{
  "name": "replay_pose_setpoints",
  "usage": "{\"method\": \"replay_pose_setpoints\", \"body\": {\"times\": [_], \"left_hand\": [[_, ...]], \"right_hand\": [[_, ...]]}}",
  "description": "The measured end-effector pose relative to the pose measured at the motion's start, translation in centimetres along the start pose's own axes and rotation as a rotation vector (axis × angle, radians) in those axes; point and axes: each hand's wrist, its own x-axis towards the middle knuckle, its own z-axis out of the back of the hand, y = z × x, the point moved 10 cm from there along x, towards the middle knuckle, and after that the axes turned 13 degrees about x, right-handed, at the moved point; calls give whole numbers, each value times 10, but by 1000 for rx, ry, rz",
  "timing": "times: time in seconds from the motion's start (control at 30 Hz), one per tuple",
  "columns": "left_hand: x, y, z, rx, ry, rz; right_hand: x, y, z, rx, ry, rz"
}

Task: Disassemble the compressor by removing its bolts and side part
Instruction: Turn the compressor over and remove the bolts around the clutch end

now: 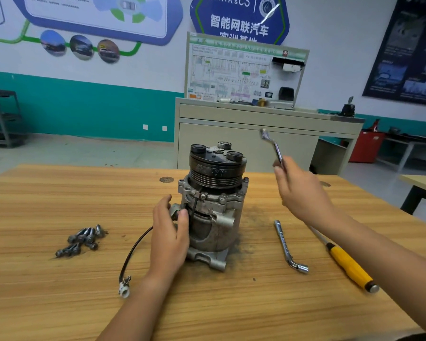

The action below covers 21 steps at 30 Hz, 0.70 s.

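**Compressor braced upright, spanner raised for the next bolt**

The wooden tabletop (59, 303) carries everything. The compressor (214, 193) stands on end near its middle, pulley uppermost, probably so the bolts around its collar can be reached from the side.

The left hand (169, 232) wraps the housing's left flank, fingers and thumb curled around a lug there. This grip looks meant to stop the body turning under torque. The right hand (303, 190) is raised to the right of the pulley, clear of the compressor, fist closed on the shank of a spanner (272, 146) whose head points up and away, not on any bolt.

A yellow-handled screwdriver (349, 264) and an L-shaped socket wrench (287, 244) lie to the right, within reach of the working hand. A black cable (133, 252) trails from the housing toward the near edge. A pile of removed bolts (84, 238) sits well to the left, out of the way. I judge the unbolting well along, with the side part not yet off.
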Motion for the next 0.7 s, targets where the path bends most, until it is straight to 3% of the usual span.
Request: {"method": "replay_pose_setpoints", "body": {"times": [0.07,0.17,0.47,0.7], "left_hand": [[0,-4,0,14,-4,-19],[0,-5,4,21,-20,-24],[-1,-1,8,30,-35,2],[-2,-3,8,20,-44,-6]], "right_hand": [[-15,11,4,-8,88,8],[-37,34,0,-207,231,61],[-40,70,-21,-602,447,71],[-49,84,-46,-678,589,103]]}}
